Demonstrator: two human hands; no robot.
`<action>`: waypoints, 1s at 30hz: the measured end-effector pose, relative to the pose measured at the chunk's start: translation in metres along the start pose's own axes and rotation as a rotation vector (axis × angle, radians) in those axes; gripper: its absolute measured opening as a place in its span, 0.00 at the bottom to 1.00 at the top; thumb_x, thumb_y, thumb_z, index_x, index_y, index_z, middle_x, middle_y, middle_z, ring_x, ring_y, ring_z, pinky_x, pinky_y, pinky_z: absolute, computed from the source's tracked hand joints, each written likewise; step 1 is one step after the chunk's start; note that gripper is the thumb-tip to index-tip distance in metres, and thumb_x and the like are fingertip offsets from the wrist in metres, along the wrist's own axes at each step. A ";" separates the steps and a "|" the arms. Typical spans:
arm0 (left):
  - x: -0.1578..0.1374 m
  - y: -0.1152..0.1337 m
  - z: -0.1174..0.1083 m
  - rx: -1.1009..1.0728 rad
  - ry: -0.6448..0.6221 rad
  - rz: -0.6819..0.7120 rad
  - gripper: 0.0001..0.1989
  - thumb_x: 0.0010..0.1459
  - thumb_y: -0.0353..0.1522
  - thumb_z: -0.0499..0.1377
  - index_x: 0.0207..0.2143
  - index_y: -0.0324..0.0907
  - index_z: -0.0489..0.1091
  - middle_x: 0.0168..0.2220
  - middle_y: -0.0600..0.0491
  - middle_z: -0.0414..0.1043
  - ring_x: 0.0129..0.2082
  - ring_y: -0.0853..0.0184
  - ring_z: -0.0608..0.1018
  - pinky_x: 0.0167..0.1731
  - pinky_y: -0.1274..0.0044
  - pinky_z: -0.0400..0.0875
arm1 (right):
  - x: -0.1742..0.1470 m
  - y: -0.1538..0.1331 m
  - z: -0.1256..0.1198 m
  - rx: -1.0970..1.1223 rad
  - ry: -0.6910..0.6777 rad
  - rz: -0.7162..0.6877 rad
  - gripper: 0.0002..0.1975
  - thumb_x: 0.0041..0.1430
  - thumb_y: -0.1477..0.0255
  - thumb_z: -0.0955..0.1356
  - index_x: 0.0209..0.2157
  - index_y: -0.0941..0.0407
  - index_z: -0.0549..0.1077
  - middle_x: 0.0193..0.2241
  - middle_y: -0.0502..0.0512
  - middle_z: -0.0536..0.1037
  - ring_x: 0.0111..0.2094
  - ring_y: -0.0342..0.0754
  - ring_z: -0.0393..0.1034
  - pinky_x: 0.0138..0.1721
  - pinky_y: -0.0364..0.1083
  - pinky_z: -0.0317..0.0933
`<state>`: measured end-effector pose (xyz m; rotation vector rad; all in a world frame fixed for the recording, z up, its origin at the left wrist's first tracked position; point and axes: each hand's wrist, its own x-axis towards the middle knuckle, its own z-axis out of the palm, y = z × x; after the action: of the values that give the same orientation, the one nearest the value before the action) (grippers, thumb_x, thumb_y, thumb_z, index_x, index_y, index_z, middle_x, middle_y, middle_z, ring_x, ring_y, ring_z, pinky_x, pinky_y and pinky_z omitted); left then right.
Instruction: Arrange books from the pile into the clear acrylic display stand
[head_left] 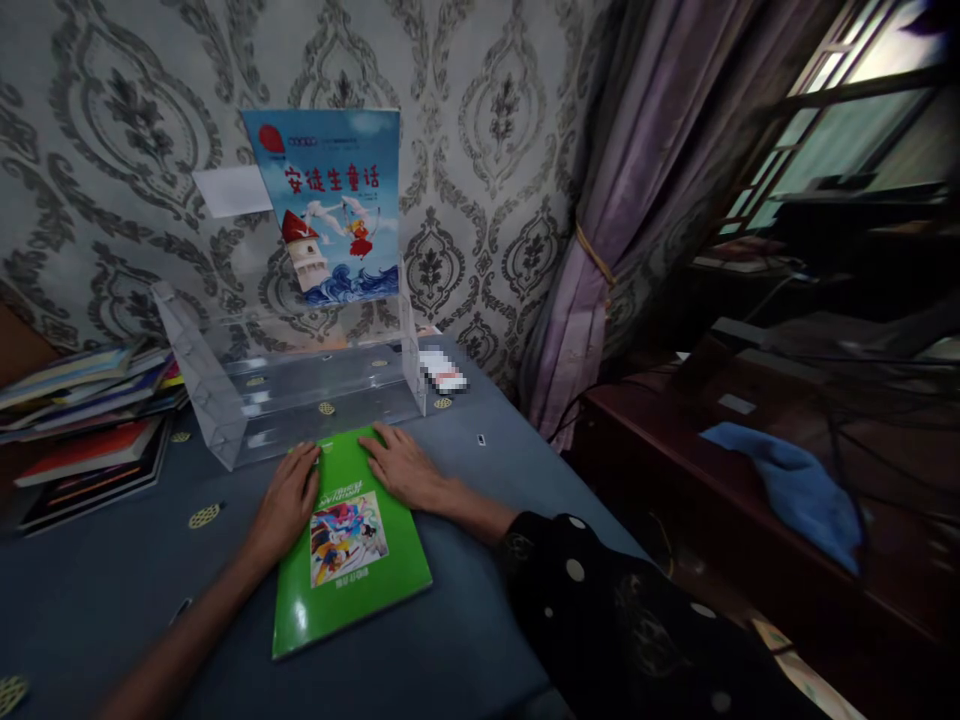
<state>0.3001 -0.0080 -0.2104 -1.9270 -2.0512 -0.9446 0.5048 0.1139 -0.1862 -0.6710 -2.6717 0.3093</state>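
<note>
A green book point(300, 605) lies flat on the blue-grey table, with a colourful picture on its cover and upside-down lettering from my side. At its upper left edge rests my left hand point(289, 500), fingers stretched forward and the thumb by the cover. My right hand point(405, 472) lies over the upper right edge, fingers spread and fingertips on the cover. Just beyond the book stands a clear acrylic rack point(202, 375). A blue picture book point(341, 215) with a red-roofed tower and waves stands upright at the rack's back.
Books are piled in a stack point(97, 450) at the left. A small blurred item point(444, 370) lies right of the rack. Behind the table are patterned wallpaper point(495, 110) and a tied purple curtain point(581, 330). A blue cloth point(795, 490) hangs over dark red furniture point(637, 430) at the right.
</note>
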 end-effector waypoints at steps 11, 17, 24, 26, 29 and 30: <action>-0.017 0.004 0.001 0.051 0.018 -0.014 0.22 0.67 0.40 0.44 0.54 0.42 0.70 0.58 0.42 0.71 0.60 0.54 0.72 0.59 0.59 0.69 | -0.012 -0.007 -0.006 0.018 -0.053 0.003 0.21 0.70 0.70 0.61 0.62 0.57 0.65 0.66 0.70 0.59 0.67 0.60 0.54 0.63 0.60 0.55; -0.016 0.000 0.001 0.077 0.014 -0.021 0.22 0.67 0.40 0.45 0.54 0.42 0.70 0.59 0.41 0.70 0.61 0.51 0.71 0.58 0.56 0.68 | -0.005 -0.001 -0.012 0.066 -0.103 0.013 0.24 0.69 0.66 0.63 0.64 0.56 0.63 0.66 0.67 0.59 0.66 0.59 0.54 0.63 0.60 0.52; -0.020 0.015 -0.008 0.111 -0.039 -0.039 0.22 0.67 0.38 0.44 0.54 0.40 0.69 0.59 0.40 0.70 0.61 0.52 0.70 0.60 0.57 0.66 | 0.000 0.011 -0.007 0.189 -0.011 -0.032 0.22 0.67 0.67 0.65 0.59 0.60 0.68 0.55 0.64 0.71 0.56 0.56 0.63 0.59 0.56 0.57; -0.024 0.024 -0.012 0.121 -0.069 -0.046 0.22 0.67 0.37 0.44 0.55 0.38 0.69 0.59 0.40 0.69 0.62 0.52 0.70 0.61 0.56 0.65 | -0.002 0.016 -0.006 0.268 0.023 -0.048 0.18 0.68 0.69 0.63 0.57 0.61 0.69 0.52 0.64 0.74 0.54 0.54 0.65 0.58 0.56 0.58; -0.029 0.033 -0.019 0.132 -0.109 -0.037 0.23 0.67 0.37 0.44 0.56 0.37 0.68 0.60 0.39 0.68 0.62 0.52 0.69 0.61 0.56 0.64 | -0.007 0.023 -0.005 0.395 0.069 -0.035 0.17 0.70 0.70 0.61 0.55 0.61 0.71 0.50 0.64 0.76 0.53 0.53 0.67 0.58 0.55 0.59; -0.029 0.035 -0.021 0.139 -0.121 -0.031 0.22 0.67 0.36 0.44 0.56 0.37 0.68 0.60 0.39 0.68 0.62 0.51 0.69 0.61 0.56 0.64 | -0.008 0.025 -0.005 0.428 0.082 -0.027 0.17 0.70 0.69 0.60 0.54 0.61 0.72 0.50 0.63 0.77 0.53 0.53 0.68 0.57 0.55 0.60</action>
<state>0.3315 -0.0455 -0.1982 -1.9285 -2.1553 -0.6861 0.5240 0.1323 -0.1911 -0.4992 -2.4181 0.7985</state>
